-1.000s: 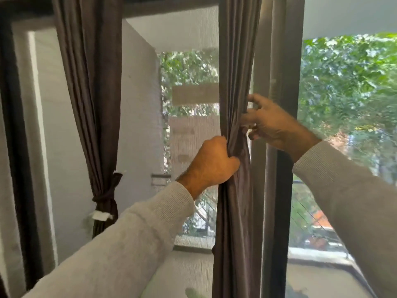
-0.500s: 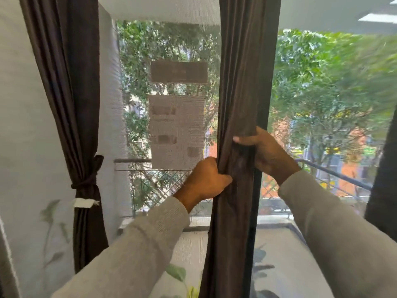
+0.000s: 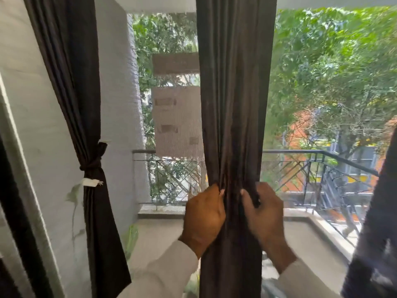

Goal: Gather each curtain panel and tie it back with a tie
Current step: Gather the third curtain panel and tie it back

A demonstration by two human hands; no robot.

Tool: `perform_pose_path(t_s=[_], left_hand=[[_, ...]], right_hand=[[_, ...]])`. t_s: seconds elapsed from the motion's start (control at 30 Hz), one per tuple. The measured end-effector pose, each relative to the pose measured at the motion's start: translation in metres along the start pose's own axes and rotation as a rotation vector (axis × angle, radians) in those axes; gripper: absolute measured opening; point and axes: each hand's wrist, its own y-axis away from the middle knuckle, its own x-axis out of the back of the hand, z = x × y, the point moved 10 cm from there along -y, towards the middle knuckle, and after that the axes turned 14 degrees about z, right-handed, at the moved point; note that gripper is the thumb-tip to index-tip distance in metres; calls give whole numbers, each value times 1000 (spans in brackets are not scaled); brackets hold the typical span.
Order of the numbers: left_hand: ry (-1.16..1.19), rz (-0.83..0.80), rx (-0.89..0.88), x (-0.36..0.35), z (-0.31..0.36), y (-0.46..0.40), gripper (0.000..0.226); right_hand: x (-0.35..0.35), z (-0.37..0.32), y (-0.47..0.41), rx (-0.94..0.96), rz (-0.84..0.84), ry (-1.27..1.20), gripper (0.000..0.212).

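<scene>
A dark brown curtain panel point(image 3: 234, 108) hangs straight down the middle of the window. My left hand point(image 3: 203, 218) grips its left edge at waist height, and my right hand point(image 3: 265, 218) grips its right edge beside it, the folds bunched between them. On the left a second dark panel point(image 3: 71, 82) is gathered and bound by a matching tie point(image 3: 93, 162), with a white tag point(image 3: 90, 182) just below the knot. A third dark panel point(image 3: 378, 233) shows at the right edge, blurred.
Through the glass lie a balcony floor, a metal railing point(image 3: 322, 168) and green trees. Two paper sheets point(image 3: 178, 123) are stuck to the pane left of the middle curtain. A grey wall point(image 3: 32, 104) and dark frame stand at the far left.
Both hands have slid down the middle curtain and drawn closer together, squeezing the fabric narrower. The view has dropped and shifted right, so the right panel now shows.
</scene>
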Motion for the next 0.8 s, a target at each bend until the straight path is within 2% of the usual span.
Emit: perform_pose_path(t_s=[0.07, 0.2, 0.3, 0.37, 0.4, 0.43, 0.5, 0.53, 0.6, 0.7, 0.77, 0.8], left_hand=[[-24, -7, 110, -4, 3, 0, 27], [218, -111, 426, -23, -6, 0, 38], [384, -223, 473, -27, 2, 8, 33], [363, -249, 435, -23, -1, 12, 28], [334, -233, 415, -19, -5, 11, 27], [324, -213, 418, -14, -9, 10, 23], [355, -217, 474, -11, -18, 7, 21], [372, -233, 505, -12, -22, 7, 21], [403, -269, 541, -14, -26, 7, 19], [447, -314, 593, -17, -29, 5, 21], [461, -356, 627, -22, -35, 3, 21], [450, -378, 637, -24, -39, 2, 21]], right_hand=[[0, -3, 32, 113, -23, 30, 16], [-4, 7, 74, 166, -148, 21, 43], [-4, 10, 84, 223, -251, 2, 53], [0, 9, 85, 246, -310, -109, 46], [4, 11, 82, 183, -316, -219, 38], [8, 18, 73, 41, -302, -339, 28], [4, 54, 58, -367, -244, -456, 18], [-2, 69, 51, -492, -214, -453, 18], [-20, 81, 35, -508, -254, -387, 28], [-65, 73, 25, -530, -516, -477, 58], [-77, 64, 24, -594, -633, -547, 56], [-76, 61, 21, -580, -623, -538, 48]])
